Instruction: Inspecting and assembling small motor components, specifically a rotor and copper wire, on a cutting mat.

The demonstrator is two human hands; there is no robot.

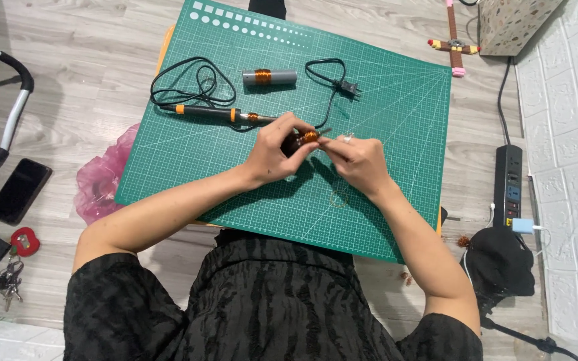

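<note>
The left hand (272, 150) grips a small dark cylinder wound with copper-coloured wire (306, 138), held just above the green gridded cutting mat (396, 200). The right hand (359, 162) pinches what seems to be a thin wire end beside the coil. Steady fingers and taut wire suit this winding best. On the mat lie a black soldering iron with orange bands (205, 111), its cord, and a grey tube with a copper coil (269, 77). Grey wood-look flooring (88, 73) surrounds it; a black power strip (508, 180) sits right.

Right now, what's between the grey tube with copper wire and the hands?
The soldering iron lies between the grey tube and both hands, on the green mat, in the head view.
</note>
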